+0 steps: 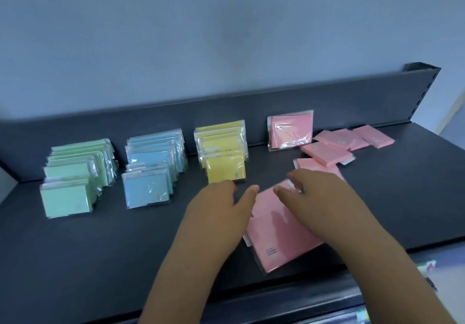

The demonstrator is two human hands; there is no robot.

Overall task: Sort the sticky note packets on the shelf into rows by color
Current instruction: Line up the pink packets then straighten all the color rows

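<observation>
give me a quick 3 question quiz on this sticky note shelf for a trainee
1. True or false: the yellow row stands between the blue row and the upright pink packet.
2. Which colour lies loose and flat on the shelf? A green, B pink, C blue.
3. What does the right hand pinch?
Key: 1 true. 2 B, the loose pink packets. 3 The front pink packet.
</observation>
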